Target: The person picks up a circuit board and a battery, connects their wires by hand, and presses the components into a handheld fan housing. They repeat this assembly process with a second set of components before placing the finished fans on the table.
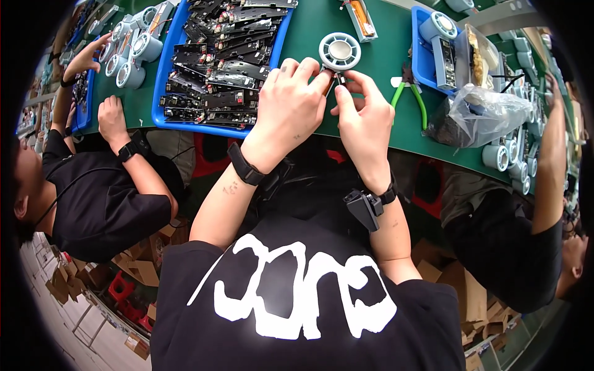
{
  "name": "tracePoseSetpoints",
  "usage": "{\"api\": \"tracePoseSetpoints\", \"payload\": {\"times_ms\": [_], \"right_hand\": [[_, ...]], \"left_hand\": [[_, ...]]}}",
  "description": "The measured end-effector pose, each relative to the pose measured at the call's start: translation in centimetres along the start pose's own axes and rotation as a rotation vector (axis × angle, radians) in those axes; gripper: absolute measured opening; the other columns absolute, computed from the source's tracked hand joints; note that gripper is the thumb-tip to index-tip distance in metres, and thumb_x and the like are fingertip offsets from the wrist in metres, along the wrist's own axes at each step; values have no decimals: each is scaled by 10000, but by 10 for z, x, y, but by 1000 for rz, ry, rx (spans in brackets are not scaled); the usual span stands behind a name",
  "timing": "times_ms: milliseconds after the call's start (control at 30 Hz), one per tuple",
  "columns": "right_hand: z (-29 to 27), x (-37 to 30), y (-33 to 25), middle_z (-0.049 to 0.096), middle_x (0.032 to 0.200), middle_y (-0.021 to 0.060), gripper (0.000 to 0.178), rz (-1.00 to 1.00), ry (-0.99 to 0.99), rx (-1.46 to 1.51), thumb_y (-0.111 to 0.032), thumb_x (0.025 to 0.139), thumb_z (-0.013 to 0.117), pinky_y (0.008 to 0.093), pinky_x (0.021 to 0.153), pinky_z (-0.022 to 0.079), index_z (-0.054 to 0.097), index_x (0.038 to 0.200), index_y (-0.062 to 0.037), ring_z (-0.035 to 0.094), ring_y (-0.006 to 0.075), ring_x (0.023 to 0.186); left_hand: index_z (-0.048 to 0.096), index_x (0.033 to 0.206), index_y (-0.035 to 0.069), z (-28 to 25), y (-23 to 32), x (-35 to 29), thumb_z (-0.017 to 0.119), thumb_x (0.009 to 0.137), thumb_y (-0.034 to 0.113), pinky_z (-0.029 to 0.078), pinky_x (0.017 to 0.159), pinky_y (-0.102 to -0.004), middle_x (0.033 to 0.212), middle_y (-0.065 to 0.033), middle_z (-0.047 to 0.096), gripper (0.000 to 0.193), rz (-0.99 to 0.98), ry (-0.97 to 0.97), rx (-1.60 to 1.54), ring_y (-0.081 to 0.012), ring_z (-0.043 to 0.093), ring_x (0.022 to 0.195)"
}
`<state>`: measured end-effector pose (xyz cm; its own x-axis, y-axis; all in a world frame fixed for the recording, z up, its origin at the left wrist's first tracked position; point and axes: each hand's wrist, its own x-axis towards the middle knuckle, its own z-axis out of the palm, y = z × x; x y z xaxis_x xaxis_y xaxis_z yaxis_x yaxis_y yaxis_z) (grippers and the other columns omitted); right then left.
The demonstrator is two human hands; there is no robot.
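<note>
Black flat elongated modules (pixel 223 99) lie in the rectangular blue plastic tray (pixel 201 128), left of the round pale-blue slotted housing (pixel 340 52). Right of the housing: green-handled metal pliers (pixel 408 74), then a crumpled transparent plastic bag (pixel 473 117).

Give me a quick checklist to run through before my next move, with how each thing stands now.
1. Left hand and right hand both at the round fan's near edge: ok.
2. Firm grip below the fan: cannot tell, fingers hide it.
3. Cutters set down: ok, on the green table, right of the right hand.
4. Black parts neatly lined up in the blue tray: not ok, they're jumbled.
5. Neighbours' hands away from the fan: ok.
</note>
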<state>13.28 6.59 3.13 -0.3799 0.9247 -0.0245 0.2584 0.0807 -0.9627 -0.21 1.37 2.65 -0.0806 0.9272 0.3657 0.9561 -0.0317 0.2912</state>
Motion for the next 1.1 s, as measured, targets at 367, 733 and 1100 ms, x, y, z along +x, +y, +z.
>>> {"api": "tracePoseSetpoints", "payload": {"times_ms": [367, 733, 1100], "right_hand": [[-1, 6, 14, 710, 1009, 119, 222, -303, 151, -283, -77, 898, 714, 308, 669, 546, 715, 1103, 8, 695, 193, 750], [12, 4, 10, 643, 1018, 158, 247, -285, 165, -443, -75, 835, 741, 421, 791, 509, 701, 1063, 14, 608, 323, 910], [13, 11, 9, 662, 999, 138, 337, 24, 124, -160, -59, 832, 748, 341, 730, 513, 672, 1156, -2, 631, 259, 805]], "left_hand": [[611, 1236, -75, 24, 30, -23, 517, 853, -78, 590, 803, -383, 1092, -208, 658, 395, -395, 262, -816, -331, 707, 893], [635, 1222, -91, 35, 18, -29, 471, 829, -125, 595, 813, -346, 1080, -212, 676, 427, -410, 230, -967, -289, 721, 893], [610, 1249, -83, 32, 14, -35, 504, 813, -141, 585, 821, -360, 1065, -212, 661, 452, -336, 212, -945, -315, 711, 908]]}}
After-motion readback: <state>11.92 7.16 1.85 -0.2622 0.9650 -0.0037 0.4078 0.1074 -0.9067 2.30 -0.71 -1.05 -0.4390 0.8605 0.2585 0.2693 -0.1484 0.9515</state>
